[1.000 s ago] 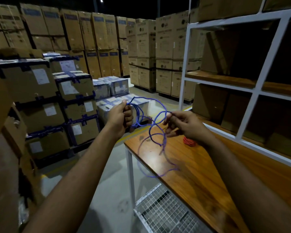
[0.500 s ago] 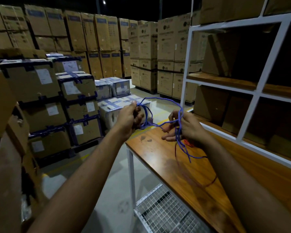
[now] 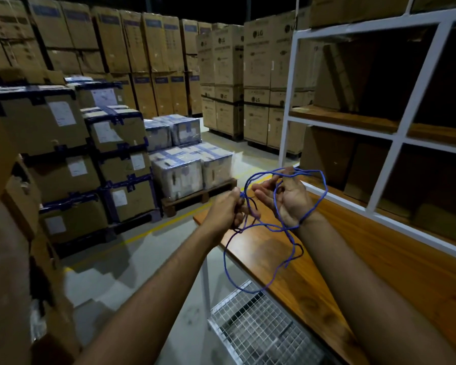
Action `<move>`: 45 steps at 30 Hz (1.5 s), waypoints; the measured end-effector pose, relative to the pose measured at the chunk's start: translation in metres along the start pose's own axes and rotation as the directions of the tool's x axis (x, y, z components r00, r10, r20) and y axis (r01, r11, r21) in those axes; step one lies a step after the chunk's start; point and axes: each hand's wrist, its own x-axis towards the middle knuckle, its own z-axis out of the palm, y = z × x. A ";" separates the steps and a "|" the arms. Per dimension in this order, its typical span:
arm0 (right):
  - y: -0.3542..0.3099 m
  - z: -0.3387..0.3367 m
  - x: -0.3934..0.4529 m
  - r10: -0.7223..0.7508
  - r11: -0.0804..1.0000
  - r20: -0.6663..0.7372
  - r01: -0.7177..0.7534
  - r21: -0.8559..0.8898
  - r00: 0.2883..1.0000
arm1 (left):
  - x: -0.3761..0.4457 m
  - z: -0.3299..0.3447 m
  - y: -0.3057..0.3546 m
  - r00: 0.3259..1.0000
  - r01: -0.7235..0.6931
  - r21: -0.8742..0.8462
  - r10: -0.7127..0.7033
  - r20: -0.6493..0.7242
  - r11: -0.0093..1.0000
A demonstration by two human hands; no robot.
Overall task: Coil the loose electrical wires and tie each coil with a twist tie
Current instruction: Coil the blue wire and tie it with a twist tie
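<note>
The blue wire point(image 3: 274, 227) looks light and springy. Left hand point(image 3: 225, 210) clenches its gathered strands; right hand point(image 3: 287, 198), fingers relaxed, carries a loop. Best hold: the gathered bundle.

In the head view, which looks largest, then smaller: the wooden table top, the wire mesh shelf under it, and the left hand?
1. wooden table top
2. wire mesh shelf
3. left hand
This is apparent size only; the mesh shelf is cut off by the frame edge, so its full extent cannot be told.
</note>
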 end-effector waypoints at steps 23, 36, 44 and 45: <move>0.015 -0.059 0.013 0.066 0.976 -0.160 -0.097 -0.193 0.985 | 0.003 0.007 -0.046 0.992 0.129 0.218 -0.124 -0.035 0.967; 0.021 -0.099 -0.005 0.256 0.912 -0.087 -0.270 -0.309 0.963 | 0.008 -0.032 -0.031 0.968 0.157 0.114 -0.130 -0.214 0.981; -0.011 -0.107 -0.013 0.307 0.620 0.082 -0.134 -0.773 0.948 | 0.008 -0.058 -0.023 0.961 0.089 0.301 -0.002 -0.278 0.949; -0.012 -0.106 -0.013 0.309 0.607 0.078 -0.133 -0.783 0.948 | 0.006 -0.058 -0.018 0.959 0.087 0.225 -0.021 -0.283 0.970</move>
